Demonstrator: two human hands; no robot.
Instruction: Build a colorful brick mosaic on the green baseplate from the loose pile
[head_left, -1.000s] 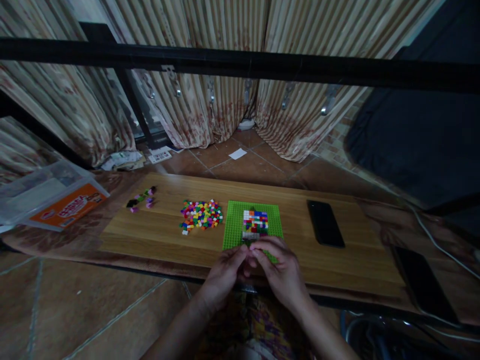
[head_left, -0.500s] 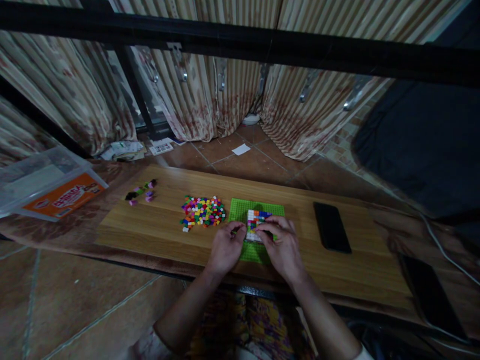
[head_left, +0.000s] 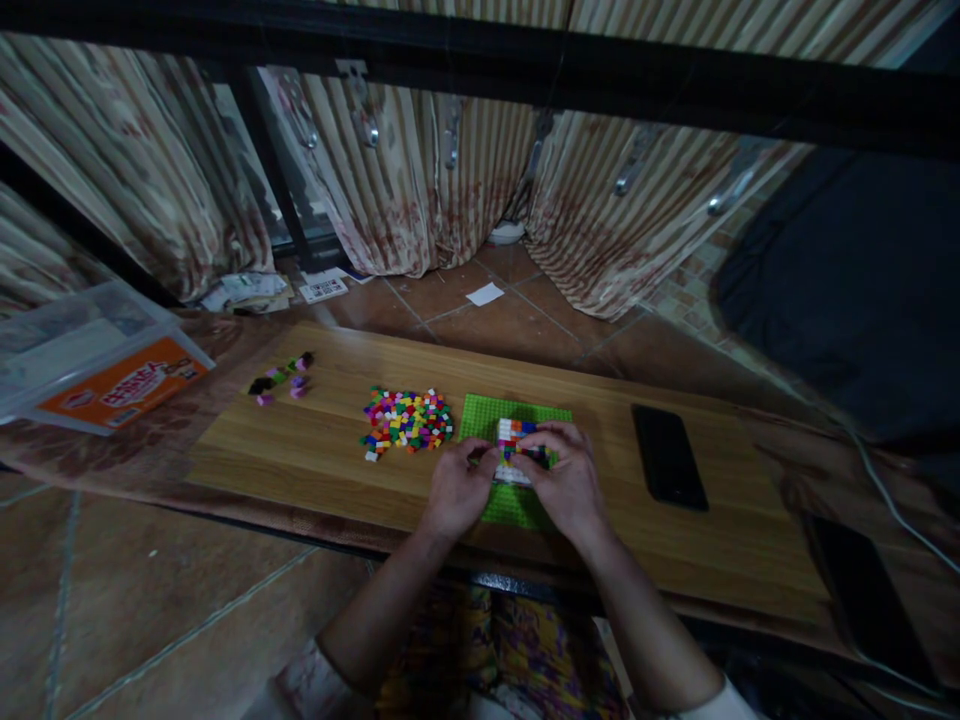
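Curtains (head_left: 390, 200) hang behind a wooden board (head_left: 660, 550). Lower centre, a green baseplate (head_left: 480, 411) lies studs up, far edge roughly parallel to the board's. Left hand (head_left: 461, 487) and right hand (head_left: 568, 477) pinch over, and partly hide, its brick block (head_left: 511, 437); any held piece cannot be told. Loose bricks (head_left: 409, 420) lie left. Far left, a box's (head_left: 90, 330) orange label (head_left: 124, 387) is unreadable.

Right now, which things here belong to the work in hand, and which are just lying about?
In the work:
green baseplate
brick block
loose bricks, probably

Just lying about:
black phone
white paper on the floor
plastic box, apparently
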